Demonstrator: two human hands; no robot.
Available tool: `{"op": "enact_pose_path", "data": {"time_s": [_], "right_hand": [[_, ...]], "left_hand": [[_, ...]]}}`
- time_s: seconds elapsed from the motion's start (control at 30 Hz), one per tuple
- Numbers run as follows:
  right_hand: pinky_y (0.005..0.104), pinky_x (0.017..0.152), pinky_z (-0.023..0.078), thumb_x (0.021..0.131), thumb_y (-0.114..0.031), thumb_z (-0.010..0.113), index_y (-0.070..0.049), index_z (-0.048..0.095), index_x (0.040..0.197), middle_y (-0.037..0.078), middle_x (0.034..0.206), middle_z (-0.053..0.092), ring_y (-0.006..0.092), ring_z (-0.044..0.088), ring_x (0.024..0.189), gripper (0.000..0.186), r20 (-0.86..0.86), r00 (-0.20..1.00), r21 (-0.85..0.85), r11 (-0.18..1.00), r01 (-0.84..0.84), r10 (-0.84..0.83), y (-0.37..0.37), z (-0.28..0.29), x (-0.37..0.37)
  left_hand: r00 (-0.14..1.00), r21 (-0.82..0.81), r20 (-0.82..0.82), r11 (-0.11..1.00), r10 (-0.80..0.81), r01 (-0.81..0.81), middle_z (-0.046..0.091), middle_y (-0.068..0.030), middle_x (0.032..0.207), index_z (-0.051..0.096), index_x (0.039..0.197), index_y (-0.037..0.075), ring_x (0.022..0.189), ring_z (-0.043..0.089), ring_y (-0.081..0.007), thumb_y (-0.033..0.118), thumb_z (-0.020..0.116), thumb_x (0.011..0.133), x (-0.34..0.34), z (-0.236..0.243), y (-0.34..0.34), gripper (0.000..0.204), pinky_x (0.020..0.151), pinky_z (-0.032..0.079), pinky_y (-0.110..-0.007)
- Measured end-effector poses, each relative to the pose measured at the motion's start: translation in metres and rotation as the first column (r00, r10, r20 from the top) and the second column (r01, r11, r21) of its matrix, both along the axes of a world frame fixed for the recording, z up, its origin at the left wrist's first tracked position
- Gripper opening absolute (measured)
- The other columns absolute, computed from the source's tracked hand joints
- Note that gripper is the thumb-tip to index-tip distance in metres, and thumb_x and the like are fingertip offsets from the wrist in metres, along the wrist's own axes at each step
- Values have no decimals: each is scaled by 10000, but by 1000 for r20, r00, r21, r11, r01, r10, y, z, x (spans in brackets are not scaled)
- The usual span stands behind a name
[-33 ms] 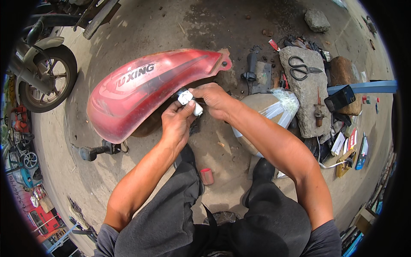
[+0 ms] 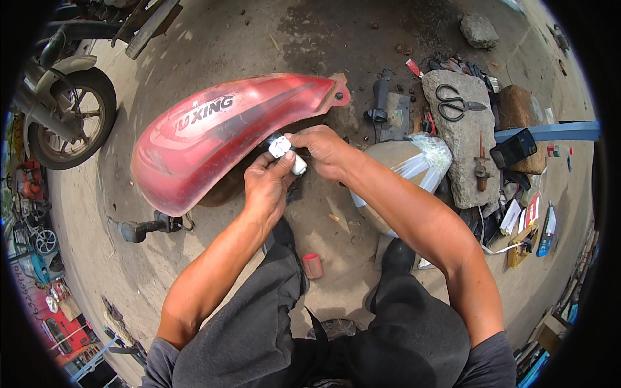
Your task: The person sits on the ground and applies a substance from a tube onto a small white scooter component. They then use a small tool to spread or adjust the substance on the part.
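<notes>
My left hand (image 2: 265, 178) grips a small white plastic part (image 2: 281, 147) with a rounded lower piece, thumb pressed on it. My right hand (image 2: 322, 150) is closed, thumb and forefinger pinching at the upper right of that part; its other fingertips are hidden. A dark fitting shows behind the part. Just beyond my hands lies a scuffed red motorcycle tank (image 2: 220, 129) with dark lettering and a stripe.
A motorcycle wheel (image 2: 71, 116) stands at upper left. To the right are a wrapped bundle (image 2: 388, 168), a stone slab (image 2: 466, 181) with scissors (image 2: 453, 100), a phone (image 2: 514, 149) and assorted tools. A red cylinder (image 2: 312, 265) sits between my feet.
</notes>
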State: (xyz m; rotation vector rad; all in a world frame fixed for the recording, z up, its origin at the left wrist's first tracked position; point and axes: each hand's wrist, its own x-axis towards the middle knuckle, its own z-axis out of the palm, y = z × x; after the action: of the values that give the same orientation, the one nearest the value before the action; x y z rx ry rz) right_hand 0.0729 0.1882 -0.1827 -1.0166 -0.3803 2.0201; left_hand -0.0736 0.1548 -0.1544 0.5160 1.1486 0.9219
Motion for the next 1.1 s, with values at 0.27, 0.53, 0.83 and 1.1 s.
{"op": "enact_pose_path", "data": {"time_s": [0.27,0.53,0.83,1.1], "right_hand": [[382,842,500,939,-107,595,93,630,1049,160,1026,654,230,619,942,231,-46,999,-50,999,-5,3,4,1,-1],[361,811,501,954,-127,578,94,638,1021,159,998,660,216,624,920,239,63,997,-24,999,-35,37,3,3,-4],[361,807,508,953,-136,587,74,640,1029,143,1009,662,209,631,908,230,-64,998,-13,1000,-25,24,2,2,-1],[342,786,508,944,-153,610,64,659,1009,134,985,674,195,633,886,231,61,998,34,999,-7,5,3,-2,-6]], "left_hand": [[1000,3,5,1000,9,-9,630,-89,1063,554,1169,-37,939,638,-186,54,647,926,0,-1,0,275,871,542,-384],[998,-6,14,998,62,-62,661,-115,996,563,1133,-67,873,663,-185,17,683,890,2,1,-1,283,810,571,-352],[1000,11,1,1000,27,-27,644,-97,1044,557,1152,-49,915,651,-189,48,673,907,-1,-1,-1,288,846,555,-372],[1000,13,6,1000,16,-16,635,-101,1077,551,1162,-46,955,645,-192,48,661,915,-1,-2,0,286,875,551,-386]]}}
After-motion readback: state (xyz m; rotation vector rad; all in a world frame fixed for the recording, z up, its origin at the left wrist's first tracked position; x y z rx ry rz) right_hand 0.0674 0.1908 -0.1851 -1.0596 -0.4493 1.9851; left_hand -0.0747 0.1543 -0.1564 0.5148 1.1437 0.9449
